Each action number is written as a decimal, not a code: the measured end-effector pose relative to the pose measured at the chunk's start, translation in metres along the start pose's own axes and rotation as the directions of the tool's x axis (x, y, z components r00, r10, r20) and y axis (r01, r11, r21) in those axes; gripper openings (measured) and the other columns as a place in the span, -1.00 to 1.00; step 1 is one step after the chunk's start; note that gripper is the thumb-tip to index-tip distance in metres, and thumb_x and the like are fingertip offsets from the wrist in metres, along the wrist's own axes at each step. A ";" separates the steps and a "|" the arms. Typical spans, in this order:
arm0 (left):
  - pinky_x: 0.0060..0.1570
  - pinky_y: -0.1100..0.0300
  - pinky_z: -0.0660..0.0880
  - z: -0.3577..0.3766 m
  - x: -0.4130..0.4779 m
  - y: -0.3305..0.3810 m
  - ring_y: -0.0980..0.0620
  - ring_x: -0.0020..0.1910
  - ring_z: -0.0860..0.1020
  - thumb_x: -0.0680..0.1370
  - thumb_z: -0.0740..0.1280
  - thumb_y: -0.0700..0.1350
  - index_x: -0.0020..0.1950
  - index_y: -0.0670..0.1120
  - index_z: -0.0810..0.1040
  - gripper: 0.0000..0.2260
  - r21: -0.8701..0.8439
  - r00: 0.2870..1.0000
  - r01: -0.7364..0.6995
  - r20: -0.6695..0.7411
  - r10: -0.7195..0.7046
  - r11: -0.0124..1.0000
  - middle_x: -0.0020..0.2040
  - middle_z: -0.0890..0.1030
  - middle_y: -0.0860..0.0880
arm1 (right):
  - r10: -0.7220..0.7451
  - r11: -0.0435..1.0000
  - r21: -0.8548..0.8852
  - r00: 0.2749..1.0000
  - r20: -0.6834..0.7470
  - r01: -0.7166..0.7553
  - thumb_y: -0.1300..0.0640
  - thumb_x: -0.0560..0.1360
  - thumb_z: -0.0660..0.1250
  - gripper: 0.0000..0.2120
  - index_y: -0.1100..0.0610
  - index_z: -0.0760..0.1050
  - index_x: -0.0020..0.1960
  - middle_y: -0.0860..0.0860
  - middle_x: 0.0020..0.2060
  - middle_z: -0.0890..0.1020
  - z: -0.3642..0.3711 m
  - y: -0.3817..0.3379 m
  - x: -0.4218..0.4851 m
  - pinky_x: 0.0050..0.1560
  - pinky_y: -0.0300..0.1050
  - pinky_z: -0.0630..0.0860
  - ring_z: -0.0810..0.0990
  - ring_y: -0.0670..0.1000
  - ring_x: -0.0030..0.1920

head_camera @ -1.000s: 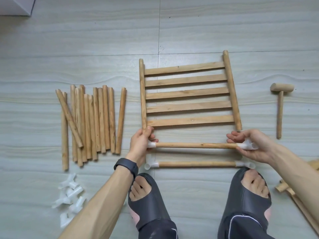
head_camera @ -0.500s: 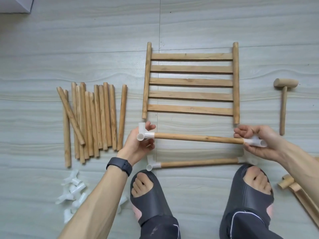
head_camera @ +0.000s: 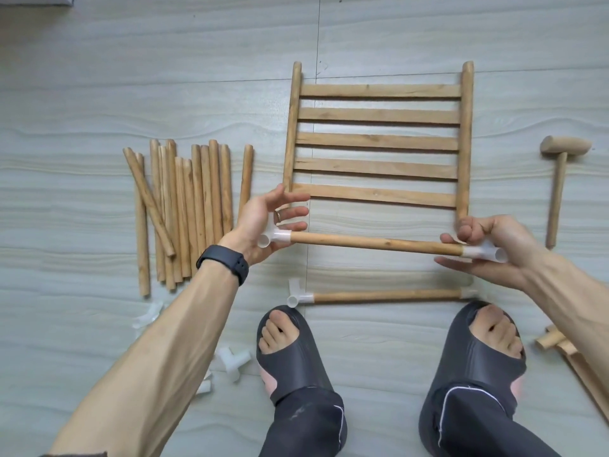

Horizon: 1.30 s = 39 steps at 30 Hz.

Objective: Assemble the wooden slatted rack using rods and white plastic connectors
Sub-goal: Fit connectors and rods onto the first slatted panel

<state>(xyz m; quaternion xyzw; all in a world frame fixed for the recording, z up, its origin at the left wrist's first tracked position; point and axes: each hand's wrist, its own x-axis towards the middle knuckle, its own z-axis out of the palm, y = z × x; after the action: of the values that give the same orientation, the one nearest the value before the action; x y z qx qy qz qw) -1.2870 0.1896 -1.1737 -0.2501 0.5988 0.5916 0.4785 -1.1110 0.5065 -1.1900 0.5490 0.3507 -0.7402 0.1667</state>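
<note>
The wooden slatted panel (head_camera: 379, 141) lies flat on the floor, five slats between two side rods. Just in front of it I hold a rod (head_camera: 369, 243) off the floor, with a white plastic connector on each end. The left connector (head_camera: 276, 237) lies in the palm of my left hand (head_camera: 260, 222), whose fingers are spread straight. My right hand (head_camera: 494, 245) pinches the right connector (head_camera: 484, 252) between thumb and curled forefinger. A second rod (head_camera: 385, 295) with a connector (head_camera: 298, 296) lies on the floor near my feet.
A pile of several loose rods (head_camera: 197, 209) lies to the left. Loose white connectors (head_camera: 234, 357) sit by my left forearm. A wooden mallet (head_camera: 558, 179) lies at the right, more wooden parts (head_camera: 566, 351) at the lower right. My feet in dark slippers (head_camera: 290, 351) are at the bottom.
The rod has come away from the panel's near end and is lifted toward me. My left fingers have opened from gripping the connector to spread straight. The panel stays on the floor.
</note>
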 end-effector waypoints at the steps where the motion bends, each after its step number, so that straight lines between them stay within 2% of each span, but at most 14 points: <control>1: -0.30 0.15 0.47 0.001 -0.001 0.001 -0.04 -0.27 0.64 0.66 0.18 0.12 0.08 -0.06 0.74 -0.60 0.005 1.000 0.003 0.004 -0.003 1.000 -0.14 0.67 -0.02 | 0.020 1.000 0.010 1.000 -0.003 -0.020 0.41 0.23 0.04 -0.74 0.14 0.41 -0.34 0.01 -0.42 0.52 0.000 0.005 -0.002 -0.07 0.27 0.61 0.73 0.04 -0.24; 5: -0.32 0.18 0.46 0.003 -0.004 0.004 -0.05 -0.31 0.63 0.69 0.16 0.10 -0.02 -0.08 0.75 -0.58 0.072 1.000 0.007 -0.016 -0.006 0.997 -0.19 0.66 -0.02 | 0.088 0.994 0.074 0.996 -0.026 -0.086 0.45 0.28 -0.01 -0.70 0.17 0.40 -0.40 0.06 -0.42 0.52 -0.002 0.029 -0.004 -0.03 0.34 0.58 0.73 0.05 -0.29; 7: -0.35 0.21 0.50 0.004 -0.003 0.006 -0.05 -0.32 0.64 0.69 0.15 0.09 -0.06 -0.07 0.75 -0.57 0.074 1.000 0.012 -0.023 -0.010 0.997 -0.20 0.66 -0.02 | 0.099 0.989 0.118 0.994 -0.043 -0.093 0.45 0.28 -0.04 -0.68 0.17 0.40 -0.43 0.08 -0.43 0.52 -0.002 0.038 -0.005 -0.10 0.34 0.63 0.73 0.05 -0.29; 10: -0.34 0.20 0.52 0.002 -0.003 0.004 -0.06 -0.32 0.64 0.68 0.17 0.13 -0.03 -0.07 0.73 -0.58 0.081 0.999 0.036 -0.040 -0.033 0.996 -0.21 0.66 -0.01 | 0.116 0.983 0.149 0.991 -0.063 -0.105 0.44 0.26 -0.01 -0.73 0.16 0.37 -0.33 0.07 -0.41 0.53 -0.002 0.041 -0.005 -0.29 0.25 0.67 0.74 0.05 -0.27; 12: -0.31 0.16 0.55 -0.002 -0.001 -0.002 -0.07 -0.29 0.66 0.66 0.17 0.21 0.02 -0.08 0.68 -0.56 0.081 0.996 0.049 -0.075 -0.043 0.996 -0.20 0.67 -0.01 | 0.125 0.983 0.146 0.990 -0.067 -0.114 0.42 0.25 0.06 -0.76 0.14 0.38 -0.26 0.04 -0.37 0.55 0.002 0.038 -0.006 -0.31 0.18 0.67 0.72 0.01 -0.25; 15: -0.28 0.12 0.57 -0.006 0.005 -0.013 -0.07 -0.31 0.66 0.67 0.12 0.23 0.07 -0.12 0.56 -0.56 -0.049 0.966 0.054 -0.251 -0.065 0.997 -0.18 0.65 -0.03 | 0.133 0.978 0.172 0.987 -0.088 -0.116 0.31 0.42 0.20 -0.89 0.15 0.45 -0.14 0.00 -0.36 0.57 0.008 0.033 0.000 -0.23 0.22 0.69 0.66 -0.02 -0.29; 17: -0.37 0.11 0.59 -0.006 0.012 -0.020 -0.09 -0.28 0.63 0.69 0.10 0.14 0.06 -0.13 0.49 -0.64 -0.139 0.933 0.008 -0.354 -0.057 0.990 -0.14 0.62 -0.08 | 0.106 0.978 0.192 0.987 -0.123 -0.081 0.20 0.53 0.26 -0.96 0.17 0.47 -0.07 0.03 -0.28 0.61 0.007 0.029 0.006 -0.24 0.19 0.69 0.64 -0.01 -0.21; 18: -0.41 0.10 0.60 -0.007 0.015 -0.025 -0.11 -0.22 0.63 0.70 0.10 0.07 0.05 -0.12 0.47 -0.70 -0.125 0.926 -0.006 -0.376 -0.041 0.992 -0.12 0.62 -0.11 | 0.086 0.980 0.193 0.985 -0.149 -0.057 0.18 0.56 0.28 -0.94 0.17 0.47 -0.04 0.05 -0.21 0.63 0.005 0.027 0.007 -0.26 0.16 0.70 0.65 0.01 -0.16; 21: -0.30 0.07 0.65 -0.010 0.024 -0.040 -0.12 0.00 0.65 0.69 0.14 -0.15 0.16 -0.16 0.49 -0.83 0.018 0.943 -0.028 -0.332 0.032 0.999 0.02 0.65 -0.17 | -0.036 0.994 0.088 0.971 -0.238 0.058 0.17 0.62 0.29 -0.90 0.20 0.45 0.05 0.14 -0.04 0.67 -0.001 0.025 0.011 -0.21 0.12 0.66 0.70 0.08 -0.06; 23: -0.20 0.08 0.66 -0.013 0.031 -0.043 -0.11 0.05 0.66 0.67 0.19 -0.25 0.26 -0.18 0.49 -0.81 0.078 0.946 -0.042 -0.317 0.065 0.996 0.07 0.68 -0.17 | -0.148 0.989 -0.024 0.948 -0.280 0.147 0.18 0.65 0.28 -0.89 0.23 0.45 0.05 0.18 0.01 0.66 -0.002 0.021 0.013 -0.13 0.09 0.63 0.70 0.09 -0.04; 27: 0.00 0.07 0.64 -0.015 0.042 -0.044 -0.08 0.08 0.67 0.65 0.26 -0.27 0.30 -0.20 0.52 -0.77 0.001 0.962 -0.058 -0.269 0.056 0.998 0.09 0.70 -0.17 | -0.236 0.970 -0.123 0.923 -0.303 0.208 0.19 0.64 0.28 -0.85 0.28 0.53 0.08 0.18 0.01 0.68 -0.001 0.013 0.015 0.06 0.07 0.63 0.69 0.05 -0.06; 32: -0.13 0.18 0.63 -0.019 0.049 -0.045 -0.05 0.01 0.66 0.60 0.30 -0.23 0.22 -0.25 0.62 -0.77 -0.001 0.945 -0.118 -0.307 0.112 0.993 -0.04 0.71 -0.10 | -0.280 0.956 -0.177 0.914 -0.294 0.236 0.16 0.64 0.29 -0.83 0.25 0.57 0.10 0.11 -0.03 0.66 0.008 0.020 0.016 0.19 0.04 0.56 0.65 0.05 0.03; 36: -0.11 0.19 0.58 -0.018 0.048 -0.043 -0.02 -0.04 0.63 0.60 0.31 -0.20 0.25 -0.19 0.61 -0.75 0.019 0.934 -0.174 -0.313 0.171 0.985 0.03 0.69 -0.13 | -0.301 0.953 -0.139 0.891 -0.340 0.269 0.13 0.65 0.29 -0.82 0.22 0.58 0.12 0.07 -0.05 0.68 0.011 0.022 0.017 0.03 -0.10 0.58 0.66 -0.01 -0.04; 39: -0.10 0.19 0.60 -0.019 0.047 -0.042 -0.01 -0.05 0.63 0.59 0.32 -0.21 0.11 -0.09 0.68 -0.83 -0.031 0.937 -0.205 -0.294 0.187 0.978 -0.01 0.70 -0.09 | -0.283 0.958 -0.062 0.890 -0.356 0.280 0.16 0.64 0.27 -0.87 0.17 0.57 0.06 0.03 -0.10 0.65 0.013 0.025 0.020 -0.13 -0.21 0.57 0.63 -0.06 -0.14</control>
<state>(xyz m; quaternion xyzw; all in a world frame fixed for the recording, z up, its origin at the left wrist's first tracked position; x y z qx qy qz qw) -1.2755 0.1765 -1.2369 -0.2875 0.6660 0.6113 0.3164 -1.1112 0.4824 -1.2156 0.6181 0.4545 -0.6413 -0.0071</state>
